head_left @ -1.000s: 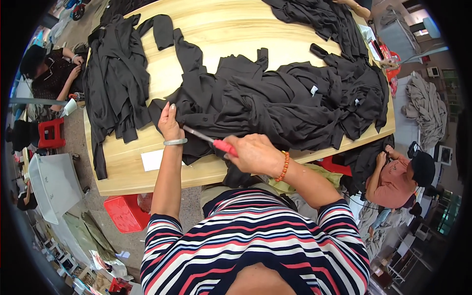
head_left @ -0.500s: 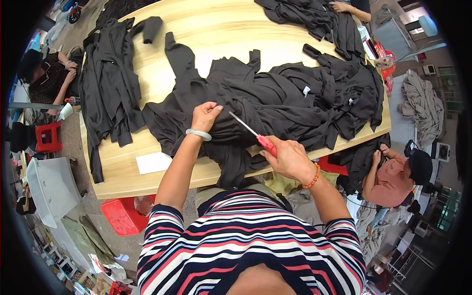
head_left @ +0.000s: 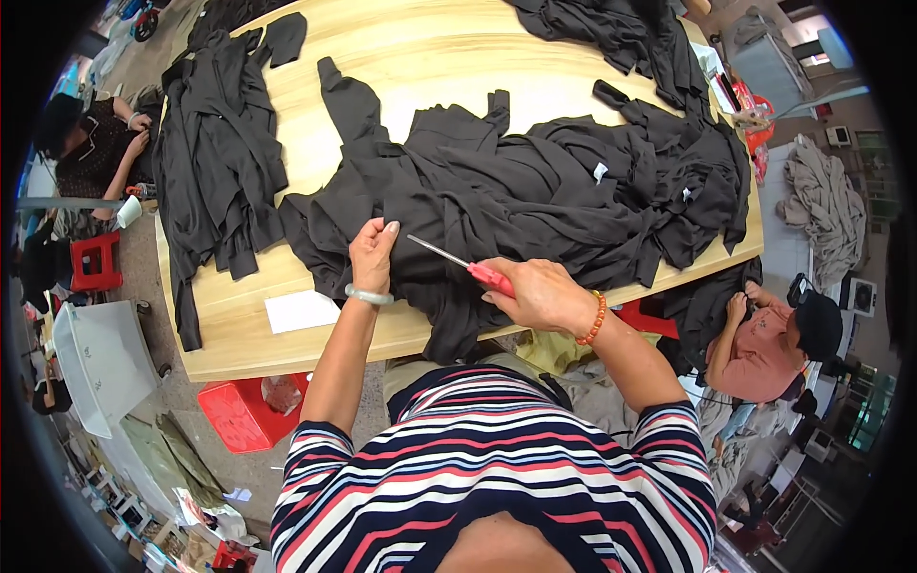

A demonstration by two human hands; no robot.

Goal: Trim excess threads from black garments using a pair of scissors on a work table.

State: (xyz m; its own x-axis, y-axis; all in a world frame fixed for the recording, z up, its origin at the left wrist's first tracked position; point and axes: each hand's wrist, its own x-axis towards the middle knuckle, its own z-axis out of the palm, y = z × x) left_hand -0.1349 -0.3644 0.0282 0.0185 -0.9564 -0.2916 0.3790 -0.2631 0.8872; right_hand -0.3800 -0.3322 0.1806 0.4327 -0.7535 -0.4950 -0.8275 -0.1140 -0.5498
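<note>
A heap of black garments (head_left: 535, 191) covers much of the wooden table in front of me. My left hand (head_left: 373, 256), with a pale bangle at its wrist, is closed in a pinch on the near left part of a black garment (head_left: 334, 224). My right hand (head_left: 544, 294) is wrapped round the red handle of a thin-bladed tool (head_left: 491, 278). Its slim metal shaft points up and left, its tip a short way right of my left fingertips. Whether the tip touches the cloth, I cannot tell. White labels (head_left: 600, 173) show on the heap.
More black garments hang over the table's left side (head_left: 215, 153) and far right corner (head_left: 621, 38). A white paper (head_left: 299, 312) lies near the front edge of the wooden table (head_left: 277, 353). Red stools (head_left: 239, 415) stand below. Other people sit at left (head_left: 95, 158) and right (head_left: 764, 344).
Both my hands have moved left and slightly nearer to me, the red-handled tool going along with the right one. At the far right, another person's hand has mostly left the view.
</note>
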